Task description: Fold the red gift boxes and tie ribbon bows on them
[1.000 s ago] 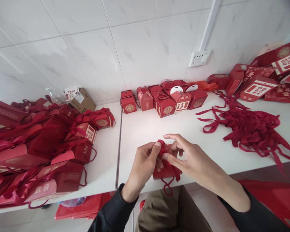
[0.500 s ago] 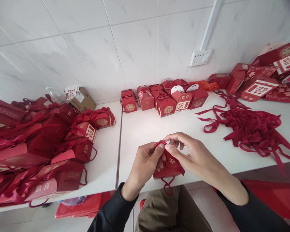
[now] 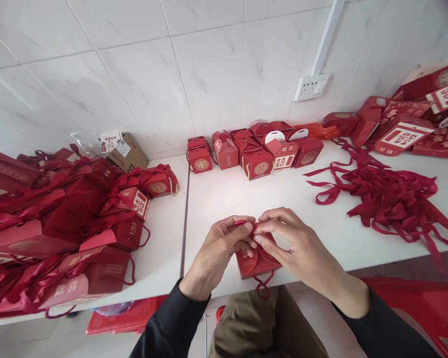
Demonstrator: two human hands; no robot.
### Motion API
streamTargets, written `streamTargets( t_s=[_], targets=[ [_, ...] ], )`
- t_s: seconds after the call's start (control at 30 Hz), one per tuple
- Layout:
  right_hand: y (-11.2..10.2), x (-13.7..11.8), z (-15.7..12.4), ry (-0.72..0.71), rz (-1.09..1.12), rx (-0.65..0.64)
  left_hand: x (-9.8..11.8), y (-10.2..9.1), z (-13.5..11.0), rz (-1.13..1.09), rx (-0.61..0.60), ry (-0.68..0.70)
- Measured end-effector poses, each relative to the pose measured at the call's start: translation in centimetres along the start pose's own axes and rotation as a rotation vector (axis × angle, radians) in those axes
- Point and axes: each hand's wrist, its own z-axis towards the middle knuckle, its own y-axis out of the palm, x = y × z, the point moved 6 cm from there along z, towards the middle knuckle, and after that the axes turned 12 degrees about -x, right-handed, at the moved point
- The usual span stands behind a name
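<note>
A small red gift box with pale lettering stands at the table's front edge, a twisted red cord handle hanging from its near side. Above its top, my left hand pinches a red ribbon between thumb and fingers. My right hand meets it from the right, fingertips closed on the same ribbon by the left thumb. The fingers cover most of the ribbon and part of the box top.
Many red boxes with ribbon bows are heaped at left. A row of boxes lines the wall. Loose red ribbons lie in a pile at right, with more boxes behind. A cardboard carton stands at back left.
Both hands have shifted slightly, the left turning so its fingers lie more level, and the right fingertips have come down against the ribbon. The box has turned a little beneath them.
</note>
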Motion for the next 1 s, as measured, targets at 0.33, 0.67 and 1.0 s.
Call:
streamTargets(
  t_s=[0.33, 0.67, 1.0],
  targets=[
    [1.0, 1.9, 0.3, 0.356, 0.318, -0.192, 0.5, -0.4, -0.3, 0.339, 0.051, 0.067],
    [1.7, 3.2, -0.2, 0.422, 0.552, -0.191, 1.0, 1.2, -2.0, 1.277, 0.248, 0.492],
    [1.7, 2.8, 0.6, 0.415, 0.586, -0.309, 0.5, 1.6, -3.4, 1.401, 0.401, 0.779]
  ],
)
